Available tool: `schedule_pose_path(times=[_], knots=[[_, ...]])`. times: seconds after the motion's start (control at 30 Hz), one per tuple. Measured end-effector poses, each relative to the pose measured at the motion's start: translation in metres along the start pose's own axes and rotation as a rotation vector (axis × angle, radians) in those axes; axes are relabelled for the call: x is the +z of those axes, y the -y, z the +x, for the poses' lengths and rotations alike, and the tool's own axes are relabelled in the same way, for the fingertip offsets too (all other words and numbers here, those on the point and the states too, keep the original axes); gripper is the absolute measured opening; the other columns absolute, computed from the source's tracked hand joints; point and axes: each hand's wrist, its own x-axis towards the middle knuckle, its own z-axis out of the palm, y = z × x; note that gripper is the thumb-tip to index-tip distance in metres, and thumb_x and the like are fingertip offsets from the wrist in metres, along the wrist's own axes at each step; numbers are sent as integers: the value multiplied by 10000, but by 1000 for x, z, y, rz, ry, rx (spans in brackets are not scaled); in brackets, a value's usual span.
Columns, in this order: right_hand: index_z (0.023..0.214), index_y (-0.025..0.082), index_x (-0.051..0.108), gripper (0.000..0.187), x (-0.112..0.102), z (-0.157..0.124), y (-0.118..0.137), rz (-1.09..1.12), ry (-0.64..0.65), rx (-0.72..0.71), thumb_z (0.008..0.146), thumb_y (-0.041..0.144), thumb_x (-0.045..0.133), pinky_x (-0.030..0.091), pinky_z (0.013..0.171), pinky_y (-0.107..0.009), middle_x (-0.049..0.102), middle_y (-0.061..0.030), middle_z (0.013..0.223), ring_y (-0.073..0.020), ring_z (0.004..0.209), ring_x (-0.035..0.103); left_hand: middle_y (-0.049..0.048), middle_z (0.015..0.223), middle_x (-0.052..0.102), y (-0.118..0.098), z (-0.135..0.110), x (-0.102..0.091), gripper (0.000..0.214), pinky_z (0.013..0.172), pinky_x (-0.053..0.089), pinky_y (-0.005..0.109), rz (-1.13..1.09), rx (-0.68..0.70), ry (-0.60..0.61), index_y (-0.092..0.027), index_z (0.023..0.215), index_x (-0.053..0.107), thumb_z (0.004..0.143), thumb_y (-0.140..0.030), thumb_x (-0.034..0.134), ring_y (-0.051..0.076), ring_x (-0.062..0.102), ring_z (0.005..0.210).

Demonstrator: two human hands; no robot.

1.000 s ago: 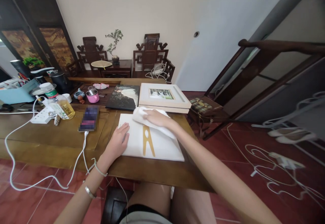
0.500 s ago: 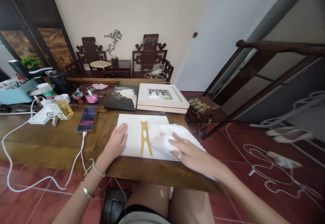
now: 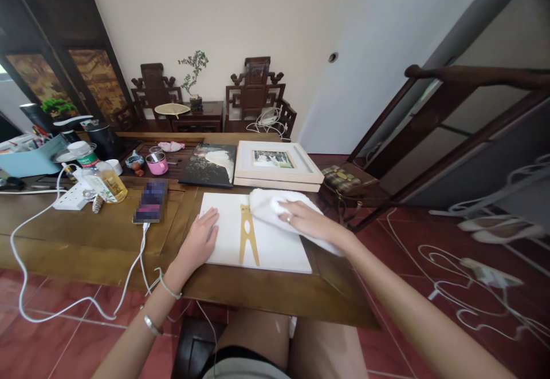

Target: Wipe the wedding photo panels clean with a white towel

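Observation:
A white board (image 3: 279, 253) lies flat on the wooden table, bearing a tan figure (image 3: 248, 236) with two long legs and a pale oval in its body. My left hand (image 3: 201, 240) rests on the board's left edge, fingers stretched out and lying flat. With my right hand (image 3: 307, 218) I grip a bunched white cloth (image 3: 264, 200) over the upper right part of the board. The cloth's far end hangs past the board's right side, under my wrist. Its lower folds are partly hidden by my hand.
Behind the board lie a dark photo panel (image 3: 208, 164) and stacked pale frames (image 3: 279, 176). To the left are a phone (image 3: 150, 201) on a white cable, a pink cup (image 3: 157, 163), an oil-coloured bottle (image 3: 109, 184) and a power strip (image 3: 71, 197).
My right hand and the cloth have moved up and away from me, uncovering the board's lower right corner. My left hand stays on the left edge.

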Motion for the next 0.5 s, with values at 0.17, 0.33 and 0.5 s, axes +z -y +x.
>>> schedule_pose_path(times=[0.17,0.33,0.5], knots=[[1259,171,534,464,-7,23,-5,14,-10,22,844,301,371,324,1038,-453,571,-87,1278,-297,1234,452,133,1330,524,1,0,1,370,1079,313,504,-7,7,0,-140,1225,543,885,-158,397,240,432,1285],[1293,167,506,505,-1,-14,-2,19,28,70,833,342,392,308,1058,-464,490,-101,1363,-309,1280,401,136,1335,518,0,0,1,369,1080,309,503,-12,-3,0,-138,1226,543,887,-160,398,242,426,1289],[1286,184,524,546,0,-80,18,19,205,125,829,442,372,300,1071,-482,392,-99,1434,-317,1322,334,137,1346,505,1,-1,1,371,1081,306,506,-9,-6,12,-132,1235,535,894,-165,392,247,415,1296]])
